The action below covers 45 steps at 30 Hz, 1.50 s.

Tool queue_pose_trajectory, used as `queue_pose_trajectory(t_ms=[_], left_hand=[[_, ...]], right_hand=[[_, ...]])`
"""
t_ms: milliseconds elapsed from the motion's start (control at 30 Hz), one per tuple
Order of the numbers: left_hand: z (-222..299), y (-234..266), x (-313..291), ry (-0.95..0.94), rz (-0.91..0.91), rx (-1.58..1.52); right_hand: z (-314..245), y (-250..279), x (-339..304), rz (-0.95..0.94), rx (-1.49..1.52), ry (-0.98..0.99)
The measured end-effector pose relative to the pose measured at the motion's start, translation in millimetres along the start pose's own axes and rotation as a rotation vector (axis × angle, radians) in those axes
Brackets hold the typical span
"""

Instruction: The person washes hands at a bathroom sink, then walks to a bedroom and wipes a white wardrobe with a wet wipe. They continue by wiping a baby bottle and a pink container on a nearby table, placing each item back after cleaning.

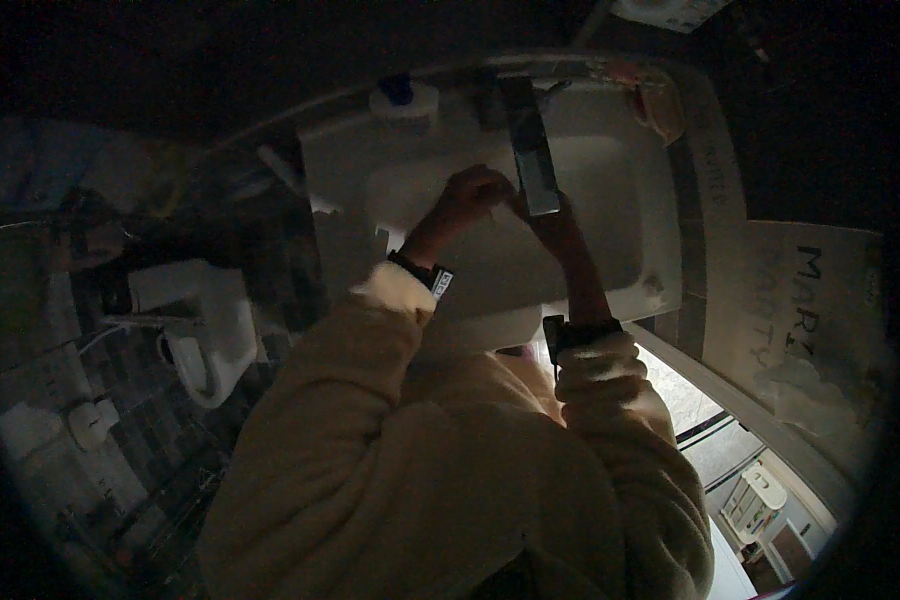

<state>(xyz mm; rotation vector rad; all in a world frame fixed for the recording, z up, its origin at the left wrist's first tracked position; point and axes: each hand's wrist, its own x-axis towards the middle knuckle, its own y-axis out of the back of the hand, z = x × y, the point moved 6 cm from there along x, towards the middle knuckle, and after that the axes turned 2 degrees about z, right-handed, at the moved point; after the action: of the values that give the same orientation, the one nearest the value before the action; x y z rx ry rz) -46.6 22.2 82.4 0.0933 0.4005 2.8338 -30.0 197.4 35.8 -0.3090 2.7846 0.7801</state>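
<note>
Both of my hands meet over a wide white sink (610, 250), below a long dark faucet (535, 150) with a pale reflective end. My left hand (473, 192) has its fingers curled in toward the right one; whatever lies between them is too dark to make out. The faucet's end partly covers my right hand (555, 228), and its fingers are hidden there. Each wrist wears a dark strap, and the cream fleece sleeves are pushed up the forearms. Whether water runs cannot be told in this dim light.
At the sink's back left stands a white container (406, 104) with a blue top. Pinkish items (658, 105) lie at the back right corner. A white toilet (213, 335) stands to the left, near a paper roll (91, 425). A brightly lit doorway opens at lower right.
</note>
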Motion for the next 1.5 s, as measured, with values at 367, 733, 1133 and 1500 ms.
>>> queue_pose_trajectory(t_ms=[367,733,1133,1500], left_hand=[[-78,15,-37,0.589,0.365,-0.316],[-142,-108,-34,0.217,0.121,-0.809],[-73,-26,-64,0.456,0.079,-0.777],[-54,-64,-29,0.258,0.042,-0.736]], right_hand=[[28,-45,29,-0.015,-0.068,0.110],[-37,-83,-22,0.093,-0.447,0.449],[-23,-84,72,0.135,-0.490,0.924],[50,-68,83,0.037,-0.649,0.322]])
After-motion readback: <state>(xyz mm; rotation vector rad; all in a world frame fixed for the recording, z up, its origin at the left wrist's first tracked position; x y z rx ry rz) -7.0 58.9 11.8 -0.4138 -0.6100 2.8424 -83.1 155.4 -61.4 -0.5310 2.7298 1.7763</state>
